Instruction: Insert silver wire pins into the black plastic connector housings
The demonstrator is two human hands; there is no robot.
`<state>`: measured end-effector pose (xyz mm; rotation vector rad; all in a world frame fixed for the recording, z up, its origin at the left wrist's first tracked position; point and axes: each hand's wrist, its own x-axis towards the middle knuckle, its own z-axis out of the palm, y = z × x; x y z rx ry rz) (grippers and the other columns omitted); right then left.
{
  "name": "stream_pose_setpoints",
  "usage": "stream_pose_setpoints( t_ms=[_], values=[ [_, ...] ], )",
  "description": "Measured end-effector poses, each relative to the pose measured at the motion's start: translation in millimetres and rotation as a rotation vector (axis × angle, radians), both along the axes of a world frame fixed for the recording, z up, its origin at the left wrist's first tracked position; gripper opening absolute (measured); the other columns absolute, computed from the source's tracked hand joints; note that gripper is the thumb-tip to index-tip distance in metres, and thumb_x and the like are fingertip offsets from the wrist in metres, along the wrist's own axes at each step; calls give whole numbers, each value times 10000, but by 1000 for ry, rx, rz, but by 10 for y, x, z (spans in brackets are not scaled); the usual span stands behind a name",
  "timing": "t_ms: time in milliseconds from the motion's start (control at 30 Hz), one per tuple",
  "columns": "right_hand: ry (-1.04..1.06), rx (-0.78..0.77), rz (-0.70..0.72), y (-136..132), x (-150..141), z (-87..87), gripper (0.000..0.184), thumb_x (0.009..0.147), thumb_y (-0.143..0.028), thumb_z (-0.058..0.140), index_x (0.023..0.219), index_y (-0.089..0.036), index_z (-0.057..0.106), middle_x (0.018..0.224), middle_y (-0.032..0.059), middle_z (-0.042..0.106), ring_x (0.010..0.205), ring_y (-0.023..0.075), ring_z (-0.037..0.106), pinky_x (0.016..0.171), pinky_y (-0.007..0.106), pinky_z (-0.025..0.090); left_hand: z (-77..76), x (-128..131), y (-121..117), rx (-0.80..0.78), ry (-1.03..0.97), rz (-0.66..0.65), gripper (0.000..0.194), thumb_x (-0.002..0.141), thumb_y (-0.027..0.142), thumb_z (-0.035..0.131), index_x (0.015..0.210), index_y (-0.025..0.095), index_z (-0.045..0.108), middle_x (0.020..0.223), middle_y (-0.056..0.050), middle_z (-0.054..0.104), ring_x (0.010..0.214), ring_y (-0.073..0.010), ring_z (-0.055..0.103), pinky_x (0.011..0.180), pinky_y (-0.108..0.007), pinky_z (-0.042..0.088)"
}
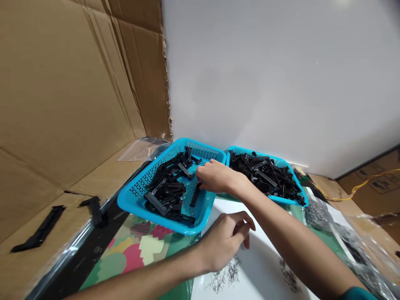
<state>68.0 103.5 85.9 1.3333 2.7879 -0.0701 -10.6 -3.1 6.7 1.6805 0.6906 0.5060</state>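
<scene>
My right hand (214, 175) reaches across into the left blue basket (125, 200). Its fingers are closed at one end of a long, thin black plastic part (195, 195), which slants down over the basket floor. Loose black plastic parts (168, 191) lie piled around the basket's left side. My left hand (228, 237) hovers over a white sheet (259, 258), fingers curled inward. Whatever sits between those fingers, if anything, is hidden. Just below it, small bent metal wire pieces (225, 275) lie in a heap.
A second blue basket (304, 200) full of black parts stands at the right. Two black parts lie on cardboard at the left, one of them a long bar (40, 229). Clear plastic bags (318, 214) sit at the right. A cardboard wall (78, 83) rises at the left.
</scene>
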Motion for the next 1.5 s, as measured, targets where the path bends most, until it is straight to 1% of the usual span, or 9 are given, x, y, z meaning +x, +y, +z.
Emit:
stream_pose_setpoints(
  t_ms=[200,367,533,733,900,1100,1200,1367,1500],
  values=[
    [128,119,-83,-258,402,250,101,985,-212,702,1029,-174,785,932,88,787,855,225,703,860,382,464,-14,28,-2,-87,-44,3,224,1070,297,468,1060,196,668,795,8,692,585,-124,461,580,-252,349],
    [613,51,-90,-920,1076,404,187,994,-358,680,946,-243,820,774,2,721,680,159,607,729,340,507,-34,43,4,-223,-239,70,340,1098,475,431,1194,197,602,864,-3,637,573,-110,426,530,-249,318],
    [783,-126,-197,-1461,1531,92,168,965,-387,745,917,-248,827,661,-13,627,598,142,525,579,291,423,53,4,9,-259,-365,-17,410,1111,506,393,1401,235,491,1044,-45,671,661,-120,522,599,-249,405],
    [887,-63,-330,-1598,1453,-388,218,1006,-371,671,1034,-228,833,685,6,660,612,142,533,577,266,424,84,18,14,-225,-237,-138,432,1046,418,615,1430,253,506,1096,-55,693,748,-122,576,701,-250,464],
    [792,-18,-473,-1620,1562,-366,228,1002,-377,657,1081,-231,814,662,-14,652,559,126,477,541,255,373,26,61,43,-204,-196,-15,340,1042,413,624,1332,244,569,973,-14,673,725,-113,595,678,-234,474],
    [458,-293,-565,-1755,2223,-297,314,1012,-395,610,815,-210,771,643,-7,642,546,135,500,489,253,343,-8,73,60,-177,-154,37,199,1029,384,649,1133,215,631,990,-8,656,841,-125,628,716,-220,505],
    [391,-314,-590,-1822,2422,-379,244,981,-376,649,848,-216,775,580,-35,555,506,127,434,457,256,293,-18,73,66,-190,-127,55,299,1021,389,662,1278,240,624,1020,-11,646,875,-132,628,722,-217,520],
    [419,-334,-626,-1838,2438,-514,156,943,-371,710,930,-238,791,561,-71,422,512,120,337,474,261,261,-2,88,79,-207,-99,32,326,1013,375,666,1264,168,691,1015,-45,663,750,-118,597,617,-220,516],
    [437,-401,-630,-1814,2417,-539,198,960,-371,677,870,-231,784,603,-45,480,554,125,374,509,267,289,-6,92,93,-134,-125,21,262,1018,338,660,1218,172,700,1144,-65,653,870,-148,636,763,-266,569]
  ],
)
